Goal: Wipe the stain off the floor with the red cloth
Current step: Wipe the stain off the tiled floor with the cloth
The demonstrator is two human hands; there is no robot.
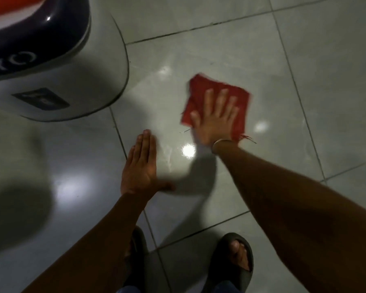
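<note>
Grey glossy tiles make up the floor [262,187], crossed by dark grout lines and dotted with bright reflections of overhead light. Every place below is given relative to the red cloth [239,102], which lies flat on one tile above the middle of the view.

Far to the left of the cloth and higher up stands a large white rounded object [57,81] with a dark band and some lettering; what it is cannot be told.

Well below the cloth, at the bottom edge, two feet in dark open sandals [235,265] stand on the tiles.

On the cloth's lower left part rests the right hand [215,119], palm down, fingers spread wide, pressing the fabric against the tile; a thin bracelet [222,142] circles the wrist. Frayed threads trail from the cloth's lower corner.

Left of the cloth and lower, apart from it, the left hand [141,168] lies flat and empty on the tile, fingers together, likely bracing the body.

Just below and left of the cloth, faint pale smears [169,157] show on the tile; whether they are the stain or only glare cannot be told.

Judged from this, the wiping step is in hand. The next move calls for firm downward pressure while sliding the cloth across any remaining marks.
</note>
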